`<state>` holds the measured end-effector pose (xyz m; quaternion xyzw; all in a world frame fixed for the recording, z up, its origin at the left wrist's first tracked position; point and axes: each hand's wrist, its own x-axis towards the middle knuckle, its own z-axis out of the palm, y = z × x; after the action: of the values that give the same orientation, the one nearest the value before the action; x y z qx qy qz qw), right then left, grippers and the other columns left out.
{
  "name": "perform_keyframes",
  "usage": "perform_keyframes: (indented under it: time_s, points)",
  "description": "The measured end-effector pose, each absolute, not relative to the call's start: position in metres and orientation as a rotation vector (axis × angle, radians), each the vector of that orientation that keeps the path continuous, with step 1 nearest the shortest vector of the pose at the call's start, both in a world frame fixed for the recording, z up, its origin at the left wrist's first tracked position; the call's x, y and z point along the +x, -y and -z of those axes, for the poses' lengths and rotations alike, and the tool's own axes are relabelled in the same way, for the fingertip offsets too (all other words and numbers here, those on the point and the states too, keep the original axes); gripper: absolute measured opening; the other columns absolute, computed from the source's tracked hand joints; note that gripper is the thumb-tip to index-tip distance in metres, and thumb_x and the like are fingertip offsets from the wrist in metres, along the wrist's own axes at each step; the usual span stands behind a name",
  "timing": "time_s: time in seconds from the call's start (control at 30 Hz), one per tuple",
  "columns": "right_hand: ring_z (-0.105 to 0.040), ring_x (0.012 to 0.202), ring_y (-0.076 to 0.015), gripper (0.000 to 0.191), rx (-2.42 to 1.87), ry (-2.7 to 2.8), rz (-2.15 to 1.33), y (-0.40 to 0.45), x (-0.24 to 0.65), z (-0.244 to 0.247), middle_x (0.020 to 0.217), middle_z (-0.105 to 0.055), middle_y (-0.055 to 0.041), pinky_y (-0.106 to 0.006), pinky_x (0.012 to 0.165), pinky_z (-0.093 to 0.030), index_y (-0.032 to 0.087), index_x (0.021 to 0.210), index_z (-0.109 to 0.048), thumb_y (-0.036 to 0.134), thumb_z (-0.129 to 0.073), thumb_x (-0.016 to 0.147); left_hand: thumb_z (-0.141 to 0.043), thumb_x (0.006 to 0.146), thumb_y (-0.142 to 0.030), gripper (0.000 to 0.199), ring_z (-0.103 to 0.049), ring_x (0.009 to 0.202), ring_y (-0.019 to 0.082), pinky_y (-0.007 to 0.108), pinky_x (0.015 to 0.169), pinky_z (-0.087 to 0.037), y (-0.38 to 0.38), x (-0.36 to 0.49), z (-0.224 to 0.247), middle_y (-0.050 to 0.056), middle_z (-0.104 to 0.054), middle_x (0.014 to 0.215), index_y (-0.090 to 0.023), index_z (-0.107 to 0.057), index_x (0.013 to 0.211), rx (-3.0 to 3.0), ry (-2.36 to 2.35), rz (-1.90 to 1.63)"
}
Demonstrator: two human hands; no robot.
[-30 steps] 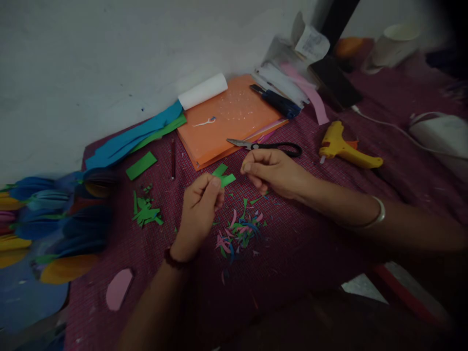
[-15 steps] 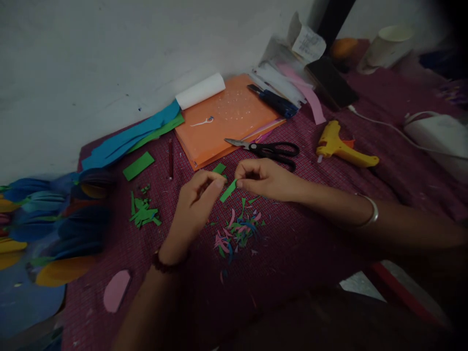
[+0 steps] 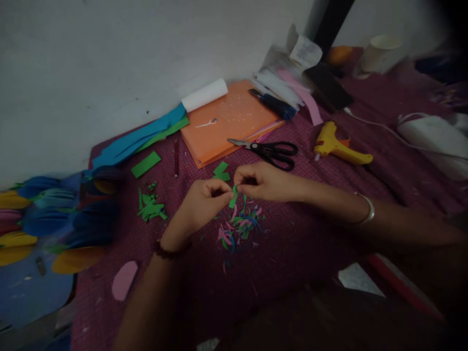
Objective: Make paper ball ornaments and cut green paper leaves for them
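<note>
A small green paper strip [image 3: 233,200] hangs between my two hands, its upper end at the fingertips. My right hand [image 3: 258,180] pinches it between thumb and fingers. My left hand [image 3: 208,197] is closed too, thumb and forefinger meeting the strip's edge from the left. Just behind the fingers lie a few green paper pieces [image 3: 221,170]. Below the hands is a heap of pink, blue and green paper scraps [image 3: 239,226]. Black-handled scissors [image 3: 270,148] rest open beyond my right hand.
An orange folder [image 3: 226,122] carries a white roll [image 3: 204,95] and a cutter knife [image 3: 272,103]. A yellow glue gun [image 3: 340,145] lies right, a phone [image 3: 327,87] behind it. Green cuttings [image 3: 150,207], a pencil [image 3: 176,158] and a pink piece [image 3: 125,281] lie left.
My left hand has moved right, bringing its fingertips against the green strip at my right hand. The strip now hangs more upright. The whole view has shifted slightly.
</note>
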<state>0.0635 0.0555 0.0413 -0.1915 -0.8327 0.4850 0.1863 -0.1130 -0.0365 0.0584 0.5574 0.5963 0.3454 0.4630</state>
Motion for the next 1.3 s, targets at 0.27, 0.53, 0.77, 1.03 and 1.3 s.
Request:
perform_keyframes:
  time_s: [0.27,0.53,0.77,1.03,1.3]
  points:
    - [-0.057,0.095,-0.0269,0.027,-0.992,2.628,-0.344,-0.111,0.120,-0.024,0.099,-0.062,-0.0126,-0.040,0.085,-0.045,0.015,0.103,-0.062,0.019,-0.053,0.079,-0.079,0.058,-0.019,0.022,-0.054,0.049,0.006,0.016,0.046,-0.045,0.030,-0.116,-0.043,-0.004,-0.060,0.057,-0.015,-0.060,0.067,0.688,-1.290,-1.385]
    - [-0.061,0.092,-0.0271,0.048,-1.080,2.744,-0.129,-0.120,0.129,-0.015,0.104,-0.066,-0.0124,-0.039,0.079,-0.048,0.018,0.127,-0.056,0.025,-0.055,0.080,-0.077,0.060,-0.015,0.022,-0.059,0.056,0.006,0.015,0.052,-0.049,0.030,-0.116,-0.043,-0.003,-0.062,0.063,-0.015,-0.056,0.066,0.538,-1.213,-1.498]
    - [-0.059,0.066,-0.0135,0.040,-1.276,2.044,-1.154,-0.115,0.134,-0.041,0.083,-0.065,-0.0063,-0.028,0.060,-0.044,0.017,0.117,-0.056,0.025,-0.063,0.079,-0.071,0.064,-0.011,0.021,-0.058,0.055,0.005,0.016,0.052,-0.048,0.027,-0.114,-0.049,-0.006,-0.059,0.061,-0.018,-0.052,0.068,0.541,-1.191,-1.695]
    - [-0.060,0.075,-0.0140,0.062,-0.736,1.344,-2.348,-0.056,0.115,-0.048,0.088,-0.062,-0.0038,-0.031,0.076,-0.050,0.022,0.119,-0.055,0.044,-0.080,0.067,-0.073,0.067,-0.013,0.020,-0.056,0.055,0.005,0.017,0.053,-0.048,0.027,-0.113,-0.055,-0.005,-0.058,0.062,-0.018,-0.054,0.070,0.602,-1.186,-1.827]
    - [-0.060,0.102,-0.0196,0.078,-0.462,1.763,-2.165,-0.051,0.097,-0.038,0.112,-0.061,-0.0101,-0.030,0.088,-0.047,0.023,0.139,-0.046,0.053,-0.073,0.072,-0.075,0.069,-0.018,0.024,-0.060,0.055,0.007,0.019,0.053,-0.050,0.030,-0.114,-0.062,-0.006,-0.059,0.061,-0.017,-0.052,0.067,0.588,-1.166,-1.919]
